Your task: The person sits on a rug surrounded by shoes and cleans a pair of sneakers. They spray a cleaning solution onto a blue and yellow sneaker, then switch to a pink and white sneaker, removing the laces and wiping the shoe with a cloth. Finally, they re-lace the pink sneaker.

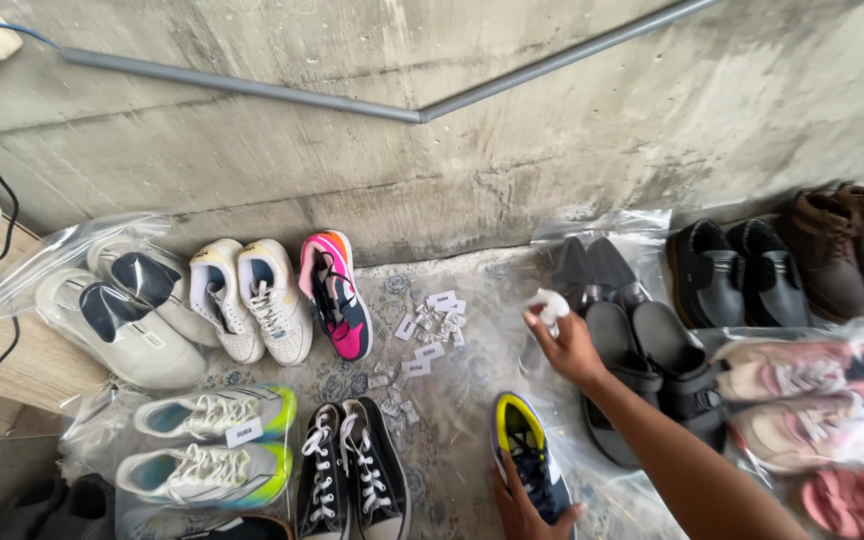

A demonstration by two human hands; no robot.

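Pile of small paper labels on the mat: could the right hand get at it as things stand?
Probably yes. The right hand hovers just beside the paper labels, with bare mat between, though it already pinches a white crumpled piece.

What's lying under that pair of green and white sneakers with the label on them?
The green and white sneakers lie on a clear plastic bag, over a patterned rug. What the shoes cover is hidden.

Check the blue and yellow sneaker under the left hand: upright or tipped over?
Upright. The blue and yellow sneaker rests sole-down, its laces and opening facing up, with the left hand gripping its heel end.
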